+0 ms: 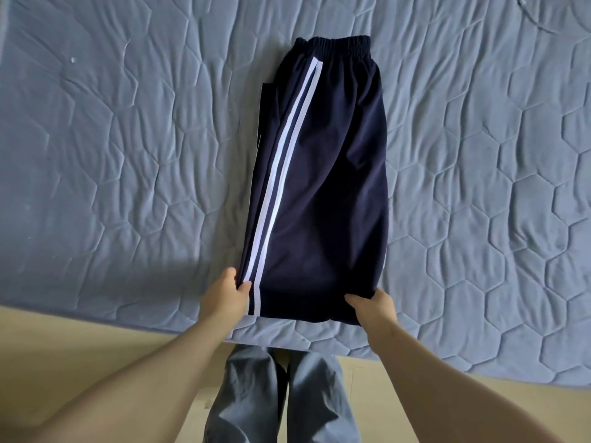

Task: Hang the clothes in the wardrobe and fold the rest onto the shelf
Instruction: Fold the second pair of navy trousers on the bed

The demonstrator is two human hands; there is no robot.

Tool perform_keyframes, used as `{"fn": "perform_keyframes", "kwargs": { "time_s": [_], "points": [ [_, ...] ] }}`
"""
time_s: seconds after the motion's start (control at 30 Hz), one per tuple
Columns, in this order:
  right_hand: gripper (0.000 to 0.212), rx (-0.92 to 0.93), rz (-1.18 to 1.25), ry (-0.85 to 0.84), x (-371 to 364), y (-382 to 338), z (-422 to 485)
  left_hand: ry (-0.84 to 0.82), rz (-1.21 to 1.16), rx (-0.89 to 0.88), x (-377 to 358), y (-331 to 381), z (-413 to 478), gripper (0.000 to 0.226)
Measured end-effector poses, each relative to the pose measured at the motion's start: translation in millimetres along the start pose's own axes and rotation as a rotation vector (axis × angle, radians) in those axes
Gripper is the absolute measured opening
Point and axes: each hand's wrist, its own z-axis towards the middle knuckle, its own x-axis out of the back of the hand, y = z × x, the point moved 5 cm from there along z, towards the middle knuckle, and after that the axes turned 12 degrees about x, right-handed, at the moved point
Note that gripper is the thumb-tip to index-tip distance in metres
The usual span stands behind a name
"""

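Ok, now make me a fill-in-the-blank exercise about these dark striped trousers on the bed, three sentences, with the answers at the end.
1. The navy track trousers carry ____ white stripes down one side.
2. They lie on the quilted blue-grey mattress, with their elastic waistband at the end ____ from the person.
3. Of the left hand and the right hand, both pinching the hem, the one beside the stripes is the ____.

Missing words: two; farthest; left

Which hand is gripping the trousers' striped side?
The left hand: its thumb sits beside the white stripes; the right hand grips the trousers' plain navy corner.
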Motion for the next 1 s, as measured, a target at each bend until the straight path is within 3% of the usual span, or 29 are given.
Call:
{"fn": "perform_keyframes", "kwargs": {
  "time_s": [0.1,0.23,0.37,0.47,0.53,0.87,1.0],
  "points": [
    [0.031,-0.036,-0.085,0.023,-1,8,-2,-0.040,0.058,0.089,-6,-5,6,0.023],
    [0.040,-0.050,0.103,0.076,-6,10,-4,-0.130,-0.323,0.169,-15,-3,4,0.054],
    [0.027,-0.083,0.190,0.046,-7,8,-9,-0.294,-0.375,0.218,-15,-2,5,0.040],
    [0.014,-0.114,0.169,0.026,-3,4,-17,-0.364,-0.313,0.245,-7,0,1,0.064],
    [0.019,-0.117,0.159,0.004,-1,0,-23,-0.359,-0.267,0.238,0,0,-4,0.072],
    [0.018,-0.348,0.028,-0.166,6,7,-89,-0.375,-0.165,0.278,26,-31,-58,0.039],
    [0.017,-0.162,0.128,0.011,18,-40,-72,-0.242,-0.336,0.200,55,1,-58,0.065]
  ]
}}
